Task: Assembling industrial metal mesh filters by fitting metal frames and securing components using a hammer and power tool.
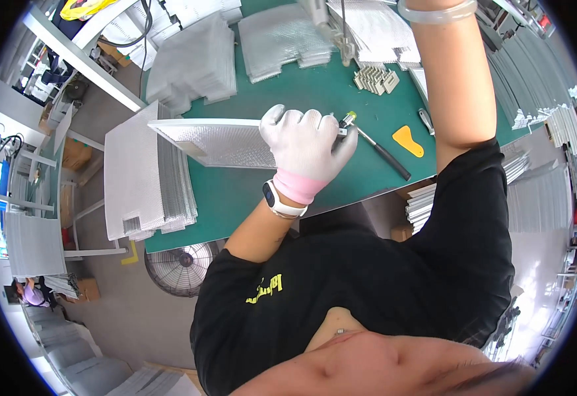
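Note:
My left hand [307,148], in a white glove with a pink cuff and a white wrist device behind it, is curled over the right end of a long silver mesh filter panel [216,142] lying on the green table [236,191]. A small tool with a yellow-green tip [348,119] pokes out by the fingertips. A black-handled tool [386,155] lies just right of the hand. My right forearm [450,79], bare with a clear bangle on the wrist, reaches up past the top edge, so the right hand itself is out of the picture.
Stacks of mesh panels sit at the table's left end [143,175] and along the back [196,59]. A yellow scraper [408,140], pliers [426,121] and a cluster of small grey parts [375,79] lie on the right. A floor fan [183,267] stands below the table's near edge.

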The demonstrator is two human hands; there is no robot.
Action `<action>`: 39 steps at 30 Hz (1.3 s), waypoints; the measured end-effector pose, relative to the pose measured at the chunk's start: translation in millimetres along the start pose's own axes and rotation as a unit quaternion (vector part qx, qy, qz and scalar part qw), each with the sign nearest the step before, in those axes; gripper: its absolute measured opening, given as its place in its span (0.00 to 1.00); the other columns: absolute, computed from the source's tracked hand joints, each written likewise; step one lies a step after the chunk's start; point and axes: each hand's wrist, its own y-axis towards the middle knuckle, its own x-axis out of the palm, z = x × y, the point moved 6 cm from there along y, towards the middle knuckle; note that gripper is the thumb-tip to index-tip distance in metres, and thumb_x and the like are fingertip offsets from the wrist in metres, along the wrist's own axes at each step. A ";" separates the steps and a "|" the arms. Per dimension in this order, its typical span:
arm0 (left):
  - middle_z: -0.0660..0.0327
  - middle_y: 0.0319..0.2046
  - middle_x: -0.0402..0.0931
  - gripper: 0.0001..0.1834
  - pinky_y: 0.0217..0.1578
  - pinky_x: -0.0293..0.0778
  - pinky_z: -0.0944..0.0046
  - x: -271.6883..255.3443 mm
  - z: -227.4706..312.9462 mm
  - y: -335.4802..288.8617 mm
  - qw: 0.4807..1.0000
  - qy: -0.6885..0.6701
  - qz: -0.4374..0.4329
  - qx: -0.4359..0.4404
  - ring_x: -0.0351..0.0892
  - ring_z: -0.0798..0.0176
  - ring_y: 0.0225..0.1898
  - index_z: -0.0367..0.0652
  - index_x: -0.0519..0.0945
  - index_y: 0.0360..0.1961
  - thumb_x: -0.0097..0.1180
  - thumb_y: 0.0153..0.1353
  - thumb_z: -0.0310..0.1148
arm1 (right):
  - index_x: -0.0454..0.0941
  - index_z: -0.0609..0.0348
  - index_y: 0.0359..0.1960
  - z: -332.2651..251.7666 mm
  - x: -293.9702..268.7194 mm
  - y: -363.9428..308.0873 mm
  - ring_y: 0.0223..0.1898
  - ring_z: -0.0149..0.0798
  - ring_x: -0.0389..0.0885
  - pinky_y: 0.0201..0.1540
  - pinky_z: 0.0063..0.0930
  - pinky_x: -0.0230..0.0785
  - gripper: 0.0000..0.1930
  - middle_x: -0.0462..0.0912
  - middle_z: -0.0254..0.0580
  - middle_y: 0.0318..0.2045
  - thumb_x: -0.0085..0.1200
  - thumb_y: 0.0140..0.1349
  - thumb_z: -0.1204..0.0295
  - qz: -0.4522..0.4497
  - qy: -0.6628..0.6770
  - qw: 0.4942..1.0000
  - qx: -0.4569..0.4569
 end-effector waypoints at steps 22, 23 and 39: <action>0.75 0.18 0.73 0.06 0.34 0.58 0.53 17.9 -9.7 0.3 0.999 -0.010 -0.042 -0.012 0.73 0.65 0.21 0.60 0.85 0.30 0.64 0.47 0.38 | 0.75 0.47 0.40 -7.7 22.2 -63.0 0.20 0.27 0.74 0.19 0.16 0.62 0.09 0.78 0.34 0.27 0.55 0.68 0.59 0.121 0.365 0.890 0.246; 0.75 0.17 0.72 0.07 0.33 0.59 0.53 20.9 -8.8 0.5 0.997 0.016 -0.071 -0.017 0.73 0.65 0.20 0.59 0.85 0.30 0.64 0.47 0.38 | 0.74 0.48 0.39 -3.0 29.1 -61.5 0.20 0.27 0.73 0.20 0.16 0.62 0.09 0.78 0.35 0.26 0.55 0.68 0.59 0.121 0.539 0.788 0.270; 0.65 0.20 0.72 0.06 0.21 0.65 0.60 11.0 -7.8 4.0 0.992 -0.120 -0.019 0.037 0.72 0.62 0.20 0.49 0.82 0.30 0.64 0.48 0.31 | 0.64 0.61 0.60 -13.0 67.7 -68.7 0.14 0.24 0.64 0.17 0.16 0.56 0.25 0.72 0.36 0.21 0.54 0.68 0.60 -0.156 0.438 0.884 0.046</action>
